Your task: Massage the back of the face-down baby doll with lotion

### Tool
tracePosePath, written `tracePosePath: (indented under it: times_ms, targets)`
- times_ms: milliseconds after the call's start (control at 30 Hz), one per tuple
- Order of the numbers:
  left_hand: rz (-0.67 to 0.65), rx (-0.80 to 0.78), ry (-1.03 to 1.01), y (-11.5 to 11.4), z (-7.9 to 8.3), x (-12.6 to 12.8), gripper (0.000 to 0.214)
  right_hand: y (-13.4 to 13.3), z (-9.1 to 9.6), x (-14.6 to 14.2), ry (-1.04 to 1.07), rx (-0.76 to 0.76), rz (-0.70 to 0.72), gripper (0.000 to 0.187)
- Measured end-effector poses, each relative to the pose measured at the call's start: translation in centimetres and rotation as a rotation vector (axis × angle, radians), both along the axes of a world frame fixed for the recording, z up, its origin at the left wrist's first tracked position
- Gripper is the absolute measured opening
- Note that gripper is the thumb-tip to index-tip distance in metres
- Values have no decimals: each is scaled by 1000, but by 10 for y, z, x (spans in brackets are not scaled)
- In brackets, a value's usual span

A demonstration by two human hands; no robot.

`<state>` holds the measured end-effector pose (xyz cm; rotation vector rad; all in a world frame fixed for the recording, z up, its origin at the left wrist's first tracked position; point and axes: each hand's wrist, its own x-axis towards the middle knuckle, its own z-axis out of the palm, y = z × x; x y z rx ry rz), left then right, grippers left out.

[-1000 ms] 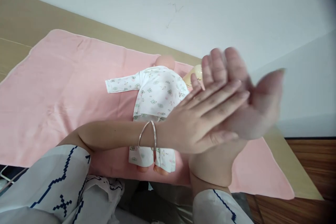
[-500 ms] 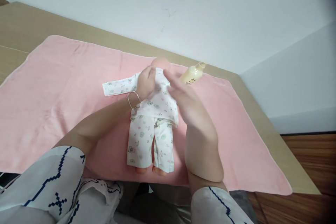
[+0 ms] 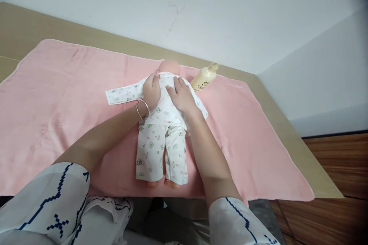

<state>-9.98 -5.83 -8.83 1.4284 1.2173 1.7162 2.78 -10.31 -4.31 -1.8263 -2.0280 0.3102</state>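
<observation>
A baby doll (image 3: 169,111) lies on a pink blanket (image 3: 86,72), its bald head (image 3: 169,66) away from me and its feet near the front edge. It has on a white printed long-sleeved top and matching trousers. My left hand (image 3: 151,90), with a bangle on the wrist, is curled around the left side of its upper body; some fingertips are hidden. Over the other side of its upper body my right hand (image 3: 181,95) lies flat, fingers stretched toward the shoulder. One sleeve (image 3: 125,93) extends out to the left; the other slants down at the right.
A pale yellow bottle (image 3: 204,77) lies tilted on the blanket, right of the doll's head. Beneath the blanket is a wooden table (image 3: 324,187), with a white wall (image 3: 129,11) behind it. Brown wood-grain panels (image 3: 336,164) show at the lower right.
My right hand was raised and blurred beside the doll; now it rests on the doll's upper body. The left hand keeps its place on the doll. The view has shifted slightly.
</observation>
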Motion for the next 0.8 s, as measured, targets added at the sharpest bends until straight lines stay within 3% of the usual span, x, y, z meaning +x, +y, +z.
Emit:
tracePosePath:
  times_ms: [67,100,200,267,333,467,633,700,800]
  targets:
    - [14,-10,4,-1,1,1,48,-9,0,-11,-23,12,-76,71]
    - [8,-14,-1,0,-1,1,49,-14,1,-17,-50,32,-48,67]
    - [-49,-47,-19,10,-9,0,54,-19,7,-26,-133,41,236,58]
    - [-69,-53,-16,12,-11,-1,55,-12,8,-17,-125,24,367,53]
    - [-47,-33,2,9,-8,-1,51,0,5,-1,-57,43,328,52]
    - [13,-14,32,-4,3,1,36,15,-3,20,33,64,119,61]
    - [25,8,72,-3,1,1,32,-7,9,-2,-89,63,22,57]
    - [17,9,84,1,-3,0,36,-16,16,-14,-131,77,104,51]
    - [9,6,119,4,-6,-1,37,-16,19,-18,-113,64,347,47]
